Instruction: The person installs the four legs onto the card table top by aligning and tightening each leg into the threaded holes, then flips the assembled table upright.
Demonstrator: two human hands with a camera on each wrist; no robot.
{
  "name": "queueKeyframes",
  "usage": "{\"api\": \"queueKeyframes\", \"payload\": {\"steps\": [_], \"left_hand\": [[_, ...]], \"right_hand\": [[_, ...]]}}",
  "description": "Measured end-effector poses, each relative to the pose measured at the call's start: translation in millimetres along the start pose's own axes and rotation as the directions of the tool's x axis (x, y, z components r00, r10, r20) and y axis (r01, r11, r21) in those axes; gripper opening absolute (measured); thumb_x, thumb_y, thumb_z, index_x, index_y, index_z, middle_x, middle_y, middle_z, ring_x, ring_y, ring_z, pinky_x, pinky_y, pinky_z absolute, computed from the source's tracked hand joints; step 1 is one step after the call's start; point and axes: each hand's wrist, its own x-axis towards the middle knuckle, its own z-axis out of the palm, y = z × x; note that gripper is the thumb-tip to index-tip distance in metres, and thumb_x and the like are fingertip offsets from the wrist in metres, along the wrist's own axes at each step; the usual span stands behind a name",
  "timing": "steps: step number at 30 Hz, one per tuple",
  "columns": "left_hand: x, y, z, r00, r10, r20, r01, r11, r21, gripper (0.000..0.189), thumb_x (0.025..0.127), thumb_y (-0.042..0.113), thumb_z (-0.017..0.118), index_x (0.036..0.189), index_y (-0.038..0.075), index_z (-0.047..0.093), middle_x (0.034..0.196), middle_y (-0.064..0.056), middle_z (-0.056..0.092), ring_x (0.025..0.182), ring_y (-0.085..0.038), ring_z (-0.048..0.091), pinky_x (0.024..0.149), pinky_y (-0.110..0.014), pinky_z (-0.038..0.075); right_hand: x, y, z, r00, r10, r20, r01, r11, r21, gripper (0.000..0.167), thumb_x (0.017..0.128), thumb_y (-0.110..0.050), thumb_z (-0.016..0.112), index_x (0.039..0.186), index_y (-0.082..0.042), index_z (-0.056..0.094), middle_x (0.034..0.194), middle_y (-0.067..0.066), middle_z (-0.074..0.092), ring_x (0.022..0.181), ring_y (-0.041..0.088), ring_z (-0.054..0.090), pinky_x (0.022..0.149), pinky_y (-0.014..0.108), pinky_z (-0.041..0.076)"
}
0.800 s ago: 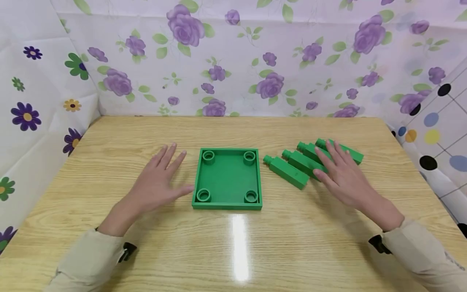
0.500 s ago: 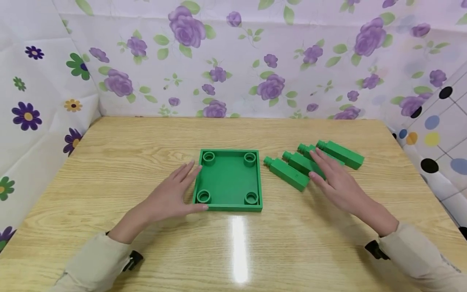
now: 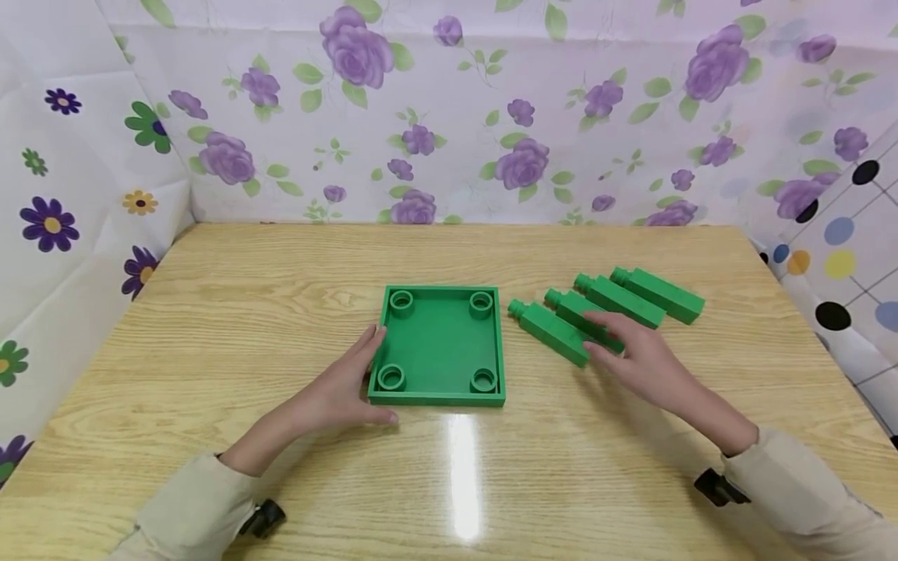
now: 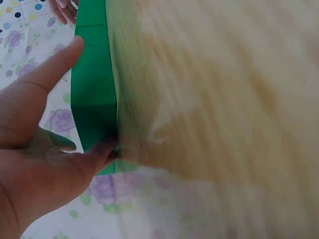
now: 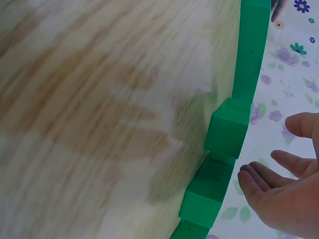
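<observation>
A shallow green square plastic panel (image 3: 442,343) lies on the table, raised rim up, with a round socket in each corner. My left hand (image 3: 340,397) is at its left side: the fingers touch the left edge, and the thumb stretches along the front edge near the corner. In the left wrist view the thumb tip overlaps the panel's side wall (image 4: 92,79). Several green square legs with round pegs lie in a slanted row to the right. My right hand (image 3: 645,362) hovers at the near end of the second leg (image 3: 578,312), beside the first leg (image 3: 547,331), holding nothing.
Two more legs, the third leg (image 3: 624,300) and the fourth leg (image 3: 662,294), lie behind my right hand. The wooden table (image 3: 281,257) ends at a flowered cloth (image 3: 463,117) at the back. Patterned sheets flank both sides.
My left hand has moved right to the panel's left edge. My right hand has drawn back and lower, uncovering the farther legs. Panel and legs have stayed put.
</observation>
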Motion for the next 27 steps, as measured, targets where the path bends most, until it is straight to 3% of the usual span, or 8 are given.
{"api": "queueKeyframes", "payload": {"steps": [7,14,19,27], "left_hand": [[0.4,-0.7,-0.8,0.999,-0.024,-0.021,0.023,0.998,-0.057,0.105,0.081,0.027,0.08,0.151,-0.009,0.009,0.151,-0.026,0.028,0.134,-0.037,0.036,0.108,-0.052,0.034],[-1.1,-2.1,-1.2,0.998,-0.055,-0.039,0.052,0.997,-0.057,0.104,0.08,0.029,0.081,0.15,-0.009,0.014,0.148,-0.026,0.033,0.133,-0.037,0.038,0.106,-0.051,0.037],[0.5,1.6,-1.6,0.993,-0.107,-0.05,0.102,0.991,-0.088,0.101,0.081,0.03,0.08,0.15,-0.008,0.017,0.142,-0.028,0.042,0.128,-0.036,0.046,0.101,-0.048,0.043],[4.0,4.5,0.8,0.99,-0.133,-0.052,0.127,0.986,-0.104,0.1,0.079,0.022,0.082,0.149,-0.009,0.017,0.145,-0.028,0.035,0.127,-0.037,0.045,0.099,-0.045,0.046]], "right_hand": [[2.7,2,1,0.996,0.065,0.066,-0.071,0.994,0.086,0.05,0.097,-0.02,0.062,0.139,0.003,0.048,0.134,0.024,0.052,0.115,0.039,0.056,0.09,0.051,0.051],[4.3,9,5,0.984,0.117,0.134,-0.144,0.966,0.216,0.054,0.094,-0.016,0.065,0.14,0.006,0.044,0.136,0.025,0.049,0.116,0.036,0.056,0.09,0.038,0.053],[5.4,10,8,0.984,0.112,0.139,-0.138,0.971,0.197,0.058,0.091,-0.014,0.069,0.139,0.009,0.045,0.134,0.027,0.05,0.112,0.035,0.058,0.087,0.037,0.054],[4.8,12,14,0.988,0.116,0.105,-0.13,0.98,0.148,0.054,0.087,-0.01,0.074,0.132,0.011,0.051,0.122,0.027,0.059,0.103,0.035,0.063,0.082,0.039,0.056]]}}
